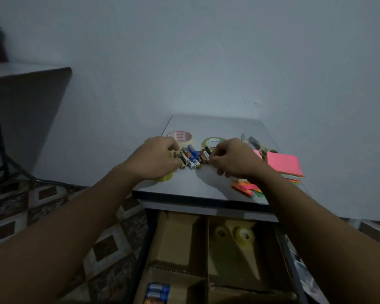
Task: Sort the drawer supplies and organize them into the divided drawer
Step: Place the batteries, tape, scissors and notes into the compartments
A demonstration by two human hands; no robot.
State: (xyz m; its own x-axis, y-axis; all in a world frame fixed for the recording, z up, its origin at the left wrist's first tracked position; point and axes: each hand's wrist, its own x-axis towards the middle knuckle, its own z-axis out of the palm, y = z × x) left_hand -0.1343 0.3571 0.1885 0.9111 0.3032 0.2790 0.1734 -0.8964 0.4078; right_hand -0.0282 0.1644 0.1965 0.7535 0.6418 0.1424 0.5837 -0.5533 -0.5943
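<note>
A cluster of small batteries (190, 157) lies on the grey cabinet top (211, 183). My left hand (156, 160) curls around the cluster's left side, fingers on the leftmost batteries. My right hand (233, 160) pinches the batteries at the cluster's right end. Below the top, the open drawer (206, 260) has cardboard dividers. Two clear tape rolls (237, 234) sit in its far right compartment. Blue batteries (158, 291) lie in its near left compartment.
Behind my hands stand a masking tape roll (180, 136) and a yellowish tape roll (213, 141). Scissors (258, 145) and pink sticky notes (285, 164) lie at the right, with coloured paper strips (248, 189) near the front edge. A dark table (26, 73) stands at the left.
</note>
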